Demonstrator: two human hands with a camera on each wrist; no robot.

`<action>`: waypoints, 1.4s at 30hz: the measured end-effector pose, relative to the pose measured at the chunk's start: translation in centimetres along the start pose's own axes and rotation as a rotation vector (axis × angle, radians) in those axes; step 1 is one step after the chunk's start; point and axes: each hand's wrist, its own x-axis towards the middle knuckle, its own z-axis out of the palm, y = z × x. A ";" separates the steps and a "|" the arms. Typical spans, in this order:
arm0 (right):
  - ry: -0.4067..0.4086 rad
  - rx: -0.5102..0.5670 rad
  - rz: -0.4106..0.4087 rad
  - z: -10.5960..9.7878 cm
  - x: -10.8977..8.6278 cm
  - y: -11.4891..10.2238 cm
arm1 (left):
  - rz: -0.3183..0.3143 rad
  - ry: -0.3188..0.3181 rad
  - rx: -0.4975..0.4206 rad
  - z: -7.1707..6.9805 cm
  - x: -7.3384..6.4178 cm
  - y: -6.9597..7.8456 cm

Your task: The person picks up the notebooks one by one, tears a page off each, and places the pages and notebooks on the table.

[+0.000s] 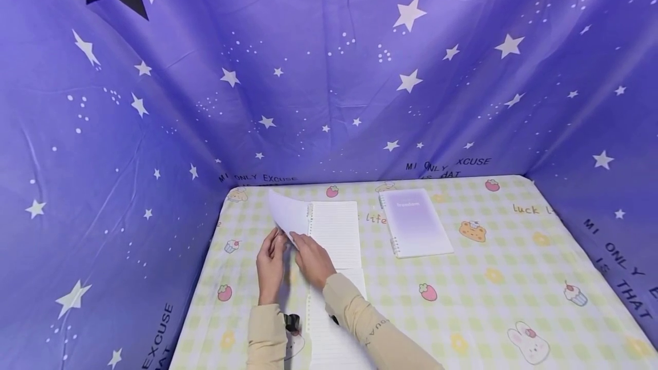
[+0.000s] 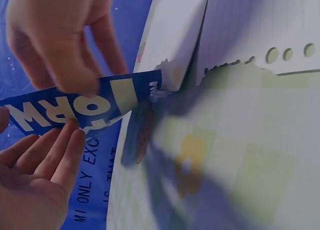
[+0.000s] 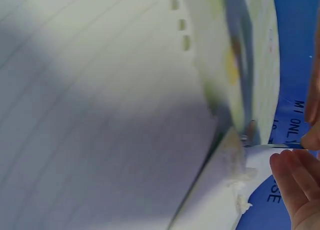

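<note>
A cover sheet (image 1: pixel 290 213), pale lilac on top and blue with white letters (image 2: pixel 85 107) beneath, is lifted and bent at the left side of a lined, hole-punched stack of paper (image 1: pixel 339 233). Both hands hold its near edge, close together. My left hand (image 1: pixel 271 258) has its fingers under the blue edge, thumb on the other side. From the right, my right hand (image 1: pixel 315 258) pinches the same edge, with fingers behind it. Ragged scraps (image 3: pixel 242 202) hang where the sheet meets the stack, and the paper edge (image 2: pixel 227 65) there looks torn.
A second lined stack (image 1: pixel 334 330) lies nearer me, partly under the right sleeve (image 1: pixel 360 313). To the right lies a ring-bound lilac notebook (image 1: pixel 418 224). Green-checked cloth (image 1: pixel 493 307) covers the table, and purple starry curtains (image 1: pixel 329 101) enclose it on the visible sides.
</note>
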 end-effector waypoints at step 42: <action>0.258 0.224 0.259 -4.4 0.3 2.0 | 0.018 -0.297 0.164 2.9 -0.5 -5.2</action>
